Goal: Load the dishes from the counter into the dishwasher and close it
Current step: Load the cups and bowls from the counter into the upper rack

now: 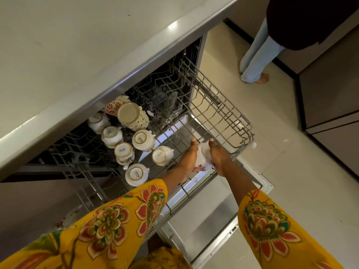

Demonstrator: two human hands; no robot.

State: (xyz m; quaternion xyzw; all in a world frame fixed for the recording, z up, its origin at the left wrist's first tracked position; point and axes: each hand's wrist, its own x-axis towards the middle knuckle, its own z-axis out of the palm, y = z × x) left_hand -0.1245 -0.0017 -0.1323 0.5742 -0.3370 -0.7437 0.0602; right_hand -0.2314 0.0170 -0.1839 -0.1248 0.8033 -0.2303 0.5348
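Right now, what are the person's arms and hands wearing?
Both arms wear loose mustard-yellow sleeves printed with big red, cream and green flowers, ending partway down the forearms. The left hand and right hand are bare: no gloves, and no rings or bangles show.

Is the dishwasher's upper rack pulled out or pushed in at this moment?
Pulled out. The upper rack extends past the counter edge over the lowered door, and both hands hold a cup over it.

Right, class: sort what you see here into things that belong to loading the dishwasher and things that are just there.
Part of the job:
left hand and right hand, holding the floral cup
upper rack
upside-down cups already loaded
open dishwasher door

Just there:
bystander's legs
cabinets
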